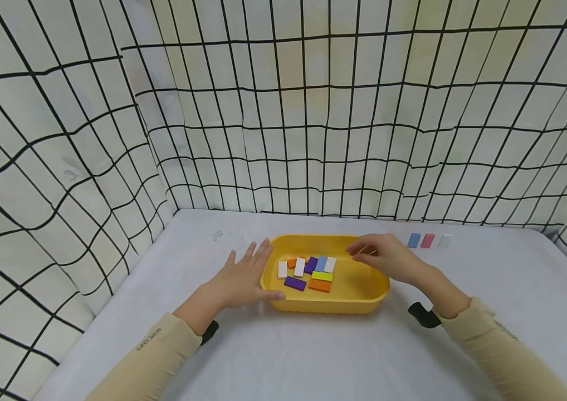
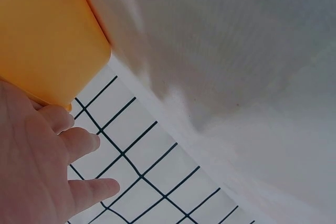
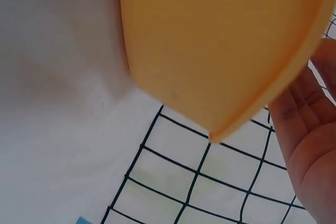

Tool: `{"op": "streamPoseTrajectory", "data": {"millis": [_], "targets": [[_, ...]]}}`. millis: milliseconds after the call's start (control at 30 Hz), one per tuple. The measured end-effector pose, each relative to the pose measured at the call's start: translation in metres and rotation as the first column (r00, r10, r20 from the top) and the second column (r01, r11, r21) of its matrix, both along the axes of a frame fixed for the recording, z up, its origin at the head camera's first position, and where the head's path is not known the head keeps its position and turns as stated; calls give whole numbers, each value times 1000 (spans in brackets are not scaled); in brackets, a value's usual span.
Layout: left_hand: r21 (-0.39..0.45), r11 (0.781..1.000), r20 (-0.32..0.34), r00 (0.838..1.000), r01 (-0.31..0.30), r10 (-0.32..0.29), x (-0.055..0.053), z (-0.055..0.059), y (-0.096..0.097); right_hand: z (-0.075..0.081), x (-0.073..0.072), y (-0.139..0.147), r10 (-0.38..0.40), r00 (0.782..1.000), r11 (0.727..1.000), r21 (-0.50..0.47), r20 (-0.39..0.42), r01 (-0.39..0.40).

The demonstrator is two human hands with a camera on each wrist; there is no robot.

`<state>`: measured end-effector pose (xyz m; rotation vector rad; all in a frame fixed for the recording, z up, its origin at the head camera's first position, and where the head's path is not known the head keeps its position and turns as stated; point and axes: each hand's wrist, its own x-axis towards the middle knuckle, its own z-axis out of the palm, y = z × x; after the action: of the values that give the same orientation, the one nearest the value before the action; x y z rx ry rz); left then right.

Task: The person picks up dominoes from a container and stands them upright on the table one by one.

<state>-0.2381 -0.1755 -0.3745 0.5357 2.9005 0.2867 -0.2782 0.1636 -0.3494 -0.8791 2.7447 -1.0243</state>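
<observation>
Yellow tub [image 1: 326,306] sits on a white cloth [image 1: 313,356], with coloured blocks [image 1: 295,283] mostly toward its left side; my left hand [image 1: 239,278] is spread against the left end, while the right hand [image 1: 396,259] hovers over the right end, thumb and fingers loosely bent, apart. Tub walls hide those blocks from both wrist cams. Loose blue [image 1: 414,240], pink [image 1: 427,240] and white [image 1: 445,240] pieces sit right of that hand, near the black-gridded backdrop [image 1: 358,139].

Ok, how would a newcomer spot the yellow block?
On the white table, find the tray. Near its middle, look for the nearer of two orange blocks; the yellow block lies just beyond it. It is the only yellow block, brighter than the tray.
</observation>
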Motion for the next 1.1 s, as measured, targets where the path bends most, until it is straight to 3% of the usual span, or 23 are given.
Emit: {"op": "streamPoseTrajectory", "data": {"millis": [467,967,1100], "targets": [[-2,1000,-13,1000,2,-2,1,-2,-2,-16,-10,-37,101,995,988,117,18,-102],[-10,1000,-15,1000,8,-8,1,-1,-2,-25,-15,-63,97,989,969,215,113,-120],[-7,1000,-8,1000,10,-10,1,1,-2,-31,-14,-65,91,990,962,248,107,-115]]}}
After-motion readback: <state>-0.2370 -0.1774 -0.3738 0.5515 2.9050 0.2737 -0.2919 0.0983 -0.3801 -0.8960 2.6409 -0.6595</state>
